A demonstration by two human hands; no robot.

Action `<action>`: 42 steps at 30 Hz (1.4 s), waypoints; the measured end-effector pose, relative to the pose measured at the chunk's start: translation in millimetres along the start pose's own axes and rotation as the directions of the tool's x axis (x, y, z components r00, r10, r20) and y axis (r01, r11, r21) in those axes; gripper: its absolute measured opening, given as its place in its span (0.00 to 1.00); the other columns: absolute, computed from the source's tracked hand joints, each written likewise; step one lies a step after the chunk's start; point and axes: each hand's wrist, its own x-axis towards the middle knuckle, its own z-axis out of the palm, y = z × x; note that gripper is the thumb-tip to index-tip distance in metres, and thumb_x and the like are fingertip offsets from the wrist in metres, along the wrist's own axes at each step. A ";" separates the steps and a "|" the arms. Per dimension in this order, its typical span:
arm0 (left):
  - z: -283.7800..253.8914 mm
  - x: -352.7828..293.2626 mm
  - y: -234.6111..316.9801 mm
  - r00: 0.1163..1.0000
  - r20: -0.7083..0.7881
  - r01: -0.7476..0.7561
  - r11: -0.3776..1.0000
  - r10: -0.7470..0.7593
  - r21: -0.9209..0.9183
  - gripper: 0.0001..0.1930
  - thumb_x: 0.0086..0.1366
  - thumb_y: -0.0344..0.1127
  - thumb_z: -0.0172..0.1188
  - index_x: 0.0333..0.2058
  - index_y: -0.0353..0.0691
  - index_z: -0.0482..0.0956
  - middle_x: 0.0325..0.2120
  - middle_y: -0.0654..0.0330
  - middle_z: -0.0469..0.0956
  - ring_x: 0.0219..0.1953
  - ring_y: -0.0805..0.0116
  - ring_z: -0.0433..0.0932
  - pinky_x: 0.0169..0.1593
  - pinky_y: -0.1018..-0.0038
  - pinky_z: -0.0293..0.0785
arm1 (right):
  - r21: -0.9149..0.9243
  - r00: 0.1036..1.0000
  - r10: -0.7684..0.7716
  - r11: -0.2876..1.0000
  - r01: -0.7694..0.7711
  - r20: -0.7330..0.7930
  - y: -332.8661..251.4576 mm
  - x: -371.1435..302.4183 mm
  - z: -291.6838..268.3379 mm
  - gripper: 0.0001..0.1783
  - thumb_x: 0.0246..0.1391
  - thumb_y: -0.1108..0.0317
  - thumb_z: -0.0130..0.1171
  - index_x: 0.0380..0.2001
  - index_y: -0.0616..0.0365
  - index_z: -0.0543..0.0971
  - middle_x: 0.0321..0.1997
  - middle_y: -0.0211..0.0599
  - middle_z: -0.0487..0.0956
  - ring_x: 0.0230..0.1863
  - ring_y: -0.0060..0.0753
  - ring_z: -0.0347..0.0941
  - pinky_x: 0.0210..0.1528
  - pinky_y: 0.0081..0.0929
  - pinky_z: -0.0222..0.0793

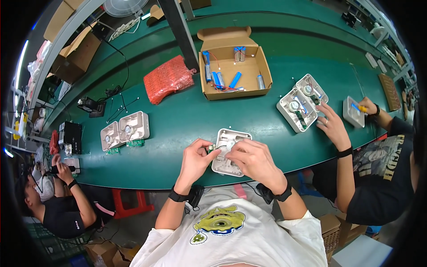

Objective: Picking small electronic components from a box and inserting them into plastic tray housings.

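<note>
A white plastic housing [227, 167] lies open on the bench in front of me, with a round speaker [230, 144] inside it. At its left side my left hand [195, 159] pinches a small circuit board [212, 147] between thumb and fingertips. A thin dark wire runs from the board toward the inside of the housing. My right hand [257, 161] is over the housing's right half, its fingers bent and pressed together. Whatever those fingertips hold is hidden behind the fingers.
Beyond the housing stands a cardboard box [235, 95] with several blue and grey batteries, beside a red bubble-wrap bundle [167, 80]. Open housings [133, 122] with green boards [135, 143] lie left; another pair [297, 111] lies right, near a co-worker's hand [333, 127]. Another person works far left.
</note>
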 end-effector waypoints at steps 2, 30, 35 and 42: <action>4.0 -1.9 2.6 1.000 0.007 -0.014 1.000 0.014 -0.009 0.13 0.62 0.27 0.76 0.40 0.33 0.81 0.17 0.76 0.67 0.20 0.89 0.60 0.23 0.83 0.54 | -0.003 1.000 0.000 1.000 0.000 0.007 -2.8 0.9 -0.3 0.09 0.55 0.76 0.71 0.40 0.54 0.91 0.36 0.31 0.85 0.38 0.26 0.83 0.36 0.24 0.77; 6.1 -15.3 21.8 0.988 0.017 -0.154 0.986 0.153 0.068 0.09 0.62 0.23 0.70 0.42 0.30 0.85 0.34 0.61 0.78 0.31 0.77 0.76 0.33 0.79 0.73 | 0.846 0.847 0.527 0.419 -0.329 0.069 -23.1 3.6 -6.6 0.05 0.68 0.78 0.60 0.43 0.70 0.80 0.34 0.44 0.85 0.30 0.26 0.82 0.25 0.22 0.79; 8.0 -16.0 18.4 0.984 -0.002 -0.177 0.982 0.178 0.062 0.10 0.62 0.22 0.70 0.43 0.29 0.85 0.34 0.60 0.78 0.31 0.76 0.76 0.34 0.79 0.74 | 0.816 0.812 0.569 0.404 -0.414 0.129 -23.8 4.1 -11.8 0.05 0.69 0.75 0.60 0.43 0.68 0.79 0.33 0.40 0.84 0.27 0.23 0.80 0.24 0.18 0.74; 16.2 -20.3 13.9 0.963 -0.072 -0.255 0.965 0.260 0.068 0.11 0.62 0.20 0.69 0.44 0.29 0.85 0.36 0.59 0.80 0.33 0.76 0.78 0.36 0.79 0.76 | 0.681 0.754 0.612 0.446 -0.580 0.241 -17.7 3.0 -3.5 0.08 0.69 0.71 0.61 0.42 0.68 0.79 0.28 0.38 0.84 0.21 0.21 0.75 0.22 0.21 0.66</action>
